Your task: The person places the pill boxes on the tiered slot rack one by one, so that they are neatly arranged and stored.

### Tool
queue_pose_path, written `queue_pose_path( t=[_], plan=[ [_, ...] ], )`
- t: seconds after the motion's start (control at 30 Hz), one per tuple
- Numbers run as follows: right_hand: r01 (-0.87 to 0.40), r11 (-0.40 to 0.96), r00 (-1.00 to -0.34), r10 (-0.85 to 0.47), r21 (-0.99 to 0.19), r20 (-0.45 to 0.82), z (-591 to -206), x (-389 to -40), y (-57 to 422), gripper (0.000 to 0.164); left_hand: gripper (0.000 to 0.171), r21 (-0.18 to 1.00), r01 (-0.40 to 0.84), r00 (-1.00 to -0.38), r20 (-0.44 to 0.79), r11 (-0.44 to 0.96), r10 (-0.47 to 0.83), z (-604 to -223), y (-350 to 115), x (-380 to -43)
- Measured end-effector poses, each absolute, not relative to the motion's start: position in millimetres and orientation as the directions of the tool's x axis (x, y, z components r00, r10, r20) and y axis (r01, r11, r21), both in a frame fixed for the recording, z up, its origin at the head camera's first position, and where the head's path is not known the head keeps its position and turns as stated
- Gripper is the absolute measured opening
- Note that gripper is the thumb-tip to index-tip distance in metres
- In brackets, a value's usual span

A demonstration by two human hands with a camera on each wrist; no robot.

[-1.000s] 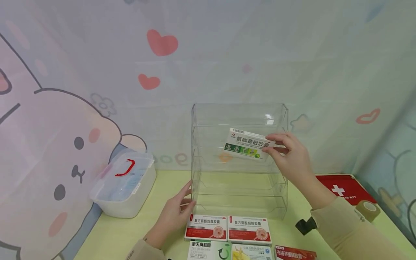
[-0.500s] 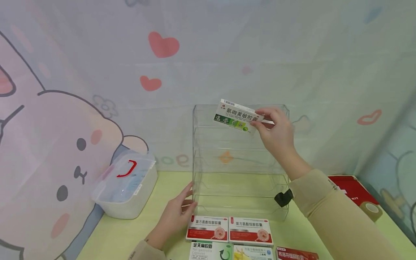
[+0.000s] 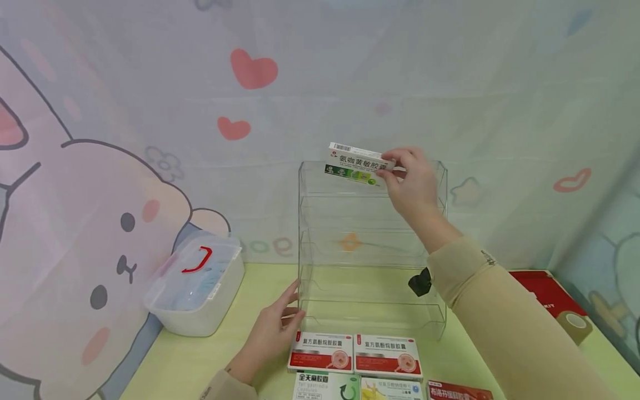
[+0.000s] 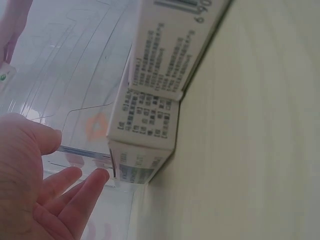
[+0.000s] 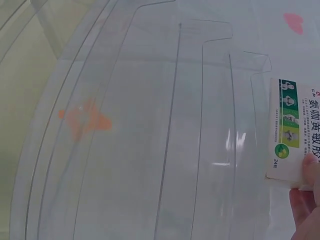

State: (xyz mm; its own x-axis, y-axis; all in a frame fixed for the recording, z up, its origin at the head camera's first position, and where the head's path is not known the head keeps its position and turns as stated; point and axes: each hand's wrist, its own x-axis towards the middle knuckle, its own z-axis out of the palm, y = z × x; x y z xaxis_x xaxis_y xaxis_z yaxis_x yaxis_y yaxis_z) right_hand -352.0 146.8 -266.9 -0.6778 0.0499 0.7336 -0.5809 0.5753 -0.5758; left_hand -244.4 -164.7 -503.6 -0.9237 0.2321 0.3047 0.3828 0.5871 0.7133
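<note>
Right hand higher, medicine box raised

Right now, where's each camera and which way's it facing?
Head: on the head, facing forward and down at the clear rack; left hand, right hand show.
Left wrist: on that wrist, facing rack and white boxes; left hand shows.
Right wrist: on that wrist, facing the rack; right hand partly shows.
Head and right wrist share the held box.

Pale backdrop printed with red hearts, large cartoon bunny at left; yellow-green tabletop below.
</note>
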Motion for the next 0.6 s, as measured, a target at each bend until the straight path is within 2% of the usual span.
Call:
queue_pose_path(
  t=[0.27,0.43,0.6],
  plan=[
    [-0.580,0.648,-0.622,0.038,-0.493,0.782,-263.3,-360.9,140.4,0.023,0.073,0.720,0.394,-0.919,0.315,0.571,0.237,-503.7,-165.0,-243.0],
    [-0.558,0.665,-0.641,0.035,-0.497,0.767,-260.3,-364.2,137.4,0.023,0.073,0.730,0.391,-0.921,0.307,0.561,0.242,-504.0,-163.3,-241.7],
    [-0.538,0.657,-0.693,0.011,-0.528,0.721,-262.7,-366.1,127.8,0.023,0.075,0.734,0.363,-0.932,0.284,0.573,0.228,-504.1,-165.0,-239.2]
  ],
)
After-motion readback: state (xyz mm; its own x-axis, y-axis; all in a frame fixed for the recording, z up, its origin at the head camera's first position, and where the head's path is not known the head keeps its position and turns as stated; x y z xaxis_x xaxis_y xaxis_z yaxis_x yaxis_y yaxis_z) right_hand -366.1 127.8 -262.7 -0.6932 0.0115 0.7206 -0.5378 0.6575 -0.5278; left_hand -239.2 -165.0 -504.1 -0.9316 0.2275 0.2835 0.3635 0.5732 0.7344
